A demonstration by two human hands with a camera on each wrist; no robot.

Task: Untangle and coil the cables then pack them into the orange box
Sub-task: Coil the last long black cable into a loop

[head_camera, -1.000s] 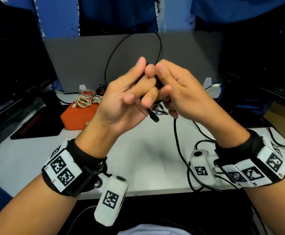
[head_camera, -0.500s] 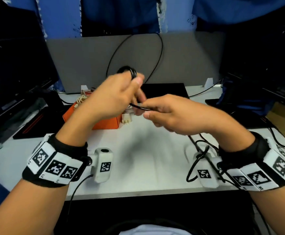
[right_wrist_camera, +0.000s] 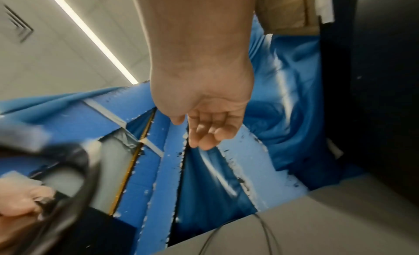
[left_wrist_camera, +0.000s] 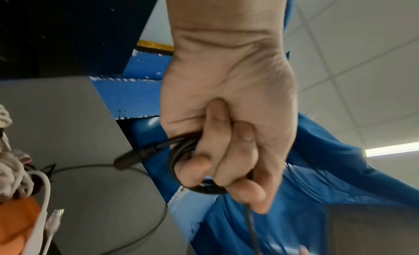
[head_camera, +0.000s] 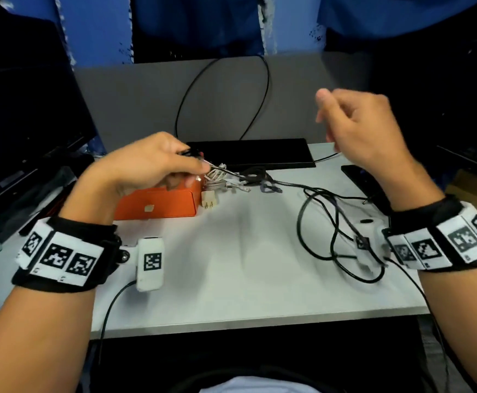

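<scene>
My left hand (head_camera: pixel 194 163) hovers over the far end of the orange box (head_camera: pixel 158 205) and grips a small coil of black cable (left_wrist_camera: pixel 181 162). The coil's barrel plug (left_wrist_camera: pixel 133 156) sticks out past the fingers. My right hand (head_camera: pixel 325 117) is raised above the table's right side, fingers loosely curled, holding nothing; the right wrist view shows the same bare palm (right_wrist_camera: pixel 211 120). A pile of whitish cables (head_camera: pixel 220 180) lies against the box's right end. A loose black cable (head_camera: pixel 316 222) sprawls over the table near my right wrist.
A flat black keyboard-like slab (head_camera: pixel 248 151) lies behind the cables. A dark phone (head_camera: pixel 365 182) sits at the right, a monitor (head_camera: pixel 18 109) at the left. A black cable loop (head_camera: pixel 223 95) hangs on the grey partition. Bare white table (head_camera: pixel 231 265) lies in front.
The hands have parted. My left hand carried the black coil down and left over the orange box. My right hand let go of the cable and rose to the right.
</scene>
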